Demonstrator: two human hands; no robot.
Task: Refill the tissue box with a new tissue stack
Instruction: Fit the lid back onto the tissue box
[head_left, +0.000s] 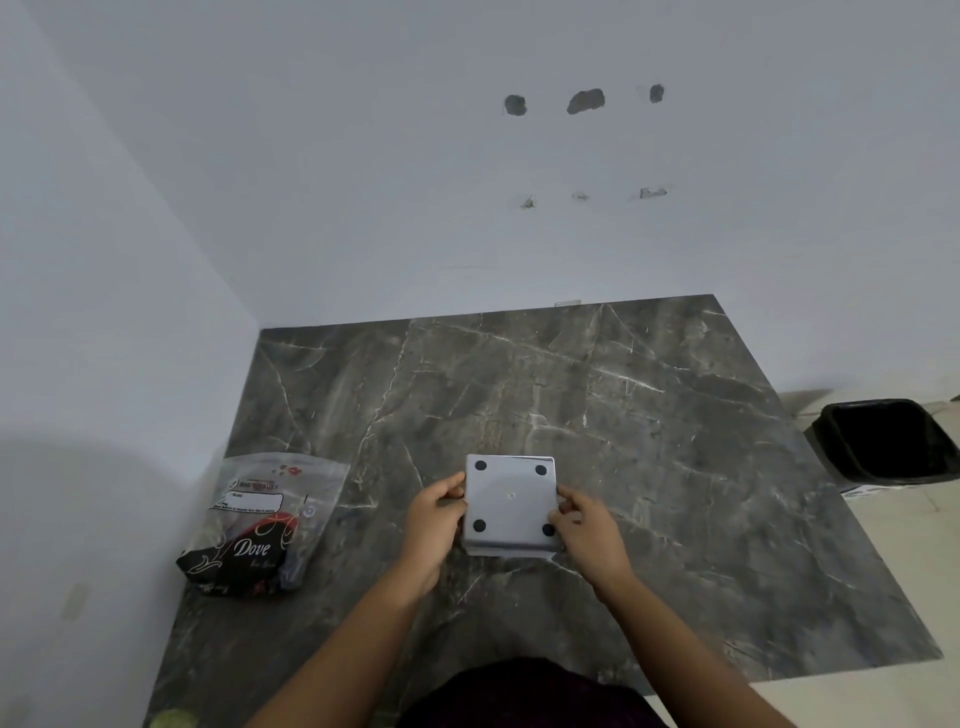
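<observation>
Tissue box: I see it upside down, four dark feet up, on the marble worktop.
Left hand: grasping its left edge.
Right hand: grasping its right edge.
Tissue pack: well apart, left.

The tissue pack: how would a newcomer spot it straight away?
Start at the dark marble table in the white corner. At its left edge, beside the wall, lies the tissue pack, well left of the upturned grey tissue box. It alone is soft plastic, clear above, black with "Dove" lettering below.

Bin cropped; pack print unreadable
</observation>
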